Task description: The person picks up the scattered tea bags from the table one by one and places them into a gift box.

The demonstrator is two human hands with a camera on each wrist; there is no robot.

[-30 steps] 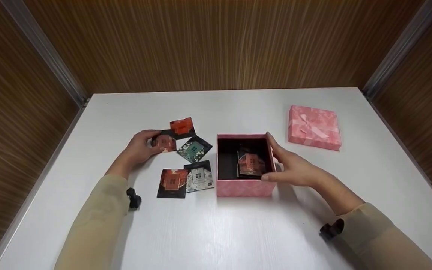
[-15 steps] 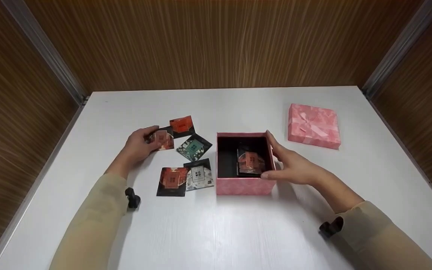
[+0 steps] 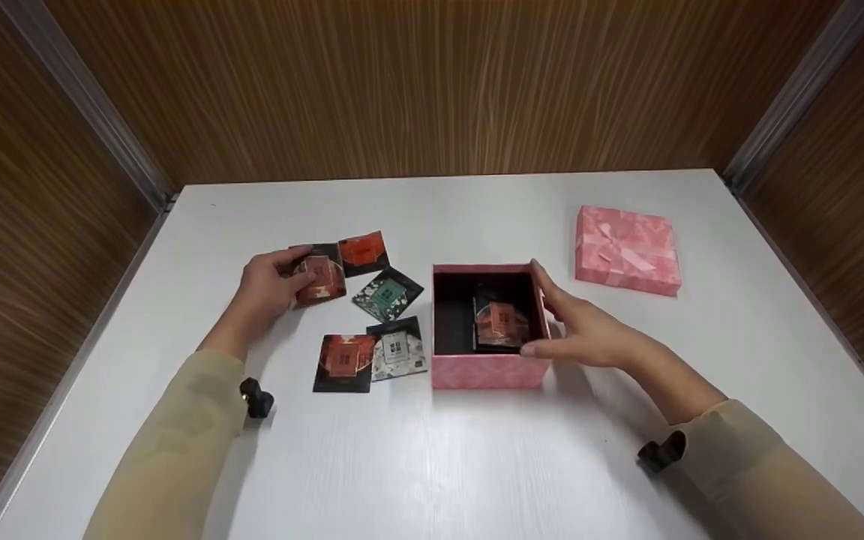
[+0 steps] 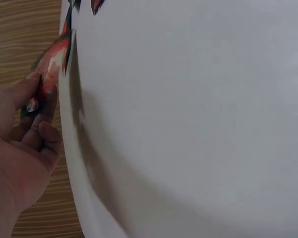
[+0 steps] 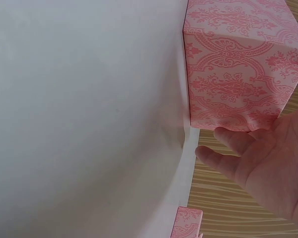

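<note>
My left hand (image 3: 271, 283) pinches a dark, flat square sachet with a copper-red label (image 3: 321, 276) between thumb and fingers, at the left of the group. The left wrist view shows this sachet (image 4: 52, 62) edge-on in the fingers. My right hand (image 3: 589, 335) holds the right side of an open pink patterned box (image 3: 488, 373), thumb at its near corner and a finger at the far corner. Seen from the right wrist, the middle of the hand (image 5: 273, 163) lies beside the box wall (image 5: 233, 79). Inside the box, a dark sachet with a red label (image 3: 503, 324) leans to the right.
An orange sachet (image 3: 363, 253), a green one (image 3: 388, 295), a white one (image 3: 400, 349) and a red one (image 3: 343, 361) lie between the left hand and the box. A pink lid with a bow (image 3: 627, 251) sits at the back right of the white table (image 3: 417, 465).
My left hand has drawn slightly left and back with its sachet, which now tilts up more and sits apart from the green one. The right hand stays on the box.
</note>
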